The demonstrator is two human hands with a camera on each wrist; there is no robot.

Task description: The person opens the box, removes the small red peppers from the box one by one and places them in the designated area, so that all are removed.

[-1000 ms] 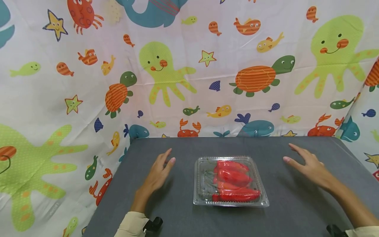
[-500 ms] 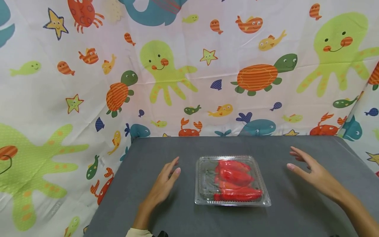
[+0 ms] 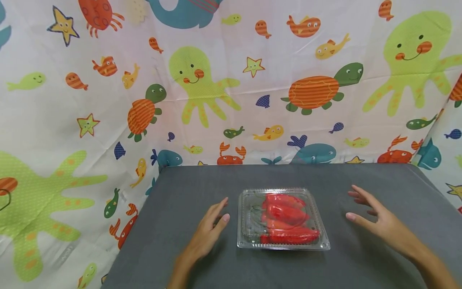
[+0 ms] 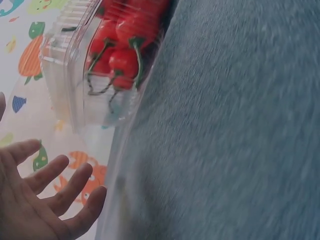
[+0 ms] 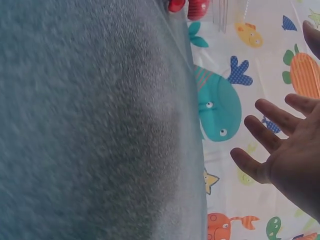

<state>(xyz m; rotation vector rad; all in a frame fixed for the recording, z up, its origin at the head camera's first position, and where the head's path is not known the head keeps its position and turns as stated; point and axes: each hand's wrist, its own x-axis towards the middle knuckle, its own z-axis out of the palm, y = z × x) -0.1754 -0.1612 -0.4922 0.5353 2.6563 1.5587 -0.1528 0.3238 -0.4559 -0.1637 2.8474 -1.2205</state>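
A clear plastic clamshell box (image 3: pixel 249 239) with its lid down sits on the grey table. Inside lie several red peppers (image 3: pixel 286 215) with green stems, which also show through the box wall in the left wrist view (image 4: pixel 125 62). Just left of the box is my left hand (image 3: pixel 207 235), fingers spread and holding nothing. My right hand (image 3: pixel 382 224) hovers to the right of the box, farther from it, with its fingers relaxed and apart. In the right wrist view only a bit of the box and peppers shows at the top edge.
The grey table (image 3: pixel 288 269) carries the box near its middle. Behind it and along both sides hangs a white curtain (image 3: pixel 223 36) printed with sea animals.
My left hand has moved right and closer to the box. The right hand has come slightly down, toward the near side. The box has stayed in place.
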